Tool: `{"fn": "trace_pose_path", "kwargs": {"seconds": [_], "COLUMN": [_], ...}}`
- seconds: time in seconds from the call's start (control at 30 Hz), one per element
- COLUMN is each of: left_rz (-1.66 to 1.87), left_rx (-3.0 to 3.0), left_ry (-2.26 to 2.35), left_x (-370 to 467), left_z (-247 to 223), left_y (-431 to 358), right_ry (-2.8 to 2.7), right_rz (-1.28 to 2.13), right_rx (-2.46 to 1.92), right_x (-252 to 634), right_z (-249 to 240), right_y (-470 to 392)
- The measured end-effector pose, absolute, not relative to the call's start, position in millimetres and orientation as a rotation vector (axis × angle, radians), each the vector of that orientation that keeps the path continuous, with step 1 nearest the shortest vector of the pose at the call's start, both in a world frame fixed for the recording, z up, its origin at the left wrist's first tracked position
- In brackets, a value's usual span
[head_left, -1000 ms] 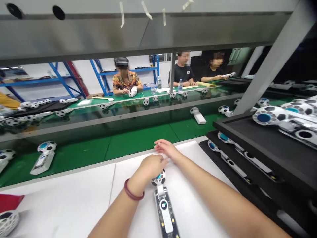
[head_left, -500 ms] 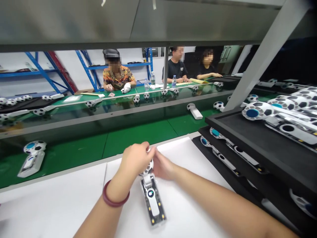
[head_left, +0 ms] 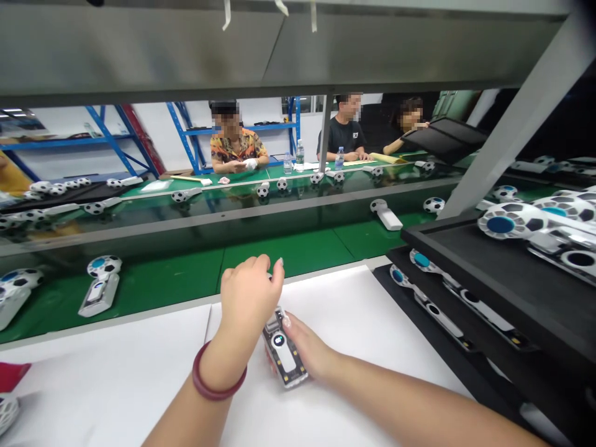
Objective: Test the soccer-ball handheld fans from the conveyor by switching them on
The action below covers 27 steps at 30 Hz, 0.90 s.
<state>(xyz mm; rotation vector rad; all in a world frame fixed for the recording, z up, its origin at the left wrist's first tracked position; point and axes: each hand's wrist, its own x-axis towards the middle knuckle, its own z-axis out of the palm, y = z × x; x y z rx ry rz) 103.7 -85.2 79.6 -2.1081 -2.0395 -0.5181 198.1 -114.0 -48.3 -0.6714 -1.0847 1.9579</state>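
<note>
Left hand [head_left: 246,297]: curling over the head end of the handheld fan [head_left: 283,349]. Right hand [head_left: 305,347]: gripping its handle. Fan: lying near the white tabletop's [head_left: 372,323] far edge.

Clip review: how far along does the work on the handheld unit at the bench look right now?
In hand: the left hand covers the head end of the handheld unit while the right hand steadies its body. Its circuit board shows, so the body is not closed. Similar units lie on the green belt.
</note>
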Motion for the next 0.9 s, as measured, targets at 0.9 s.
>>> {"fn": "trace_pose_path", "kwargs": {"seconds": [0.9], "left_rz": [-1.055], "left_rx": [-2.851], "left_ry": [-2.203], "left_x": [83], "left_z": [84], "left_y": [-75], "right_ry": [-0.756], "right_rz": [2.028], "right_rx": [-0.532], "right_x": [200], "right_z": [-38], "right_y": [-111]}}
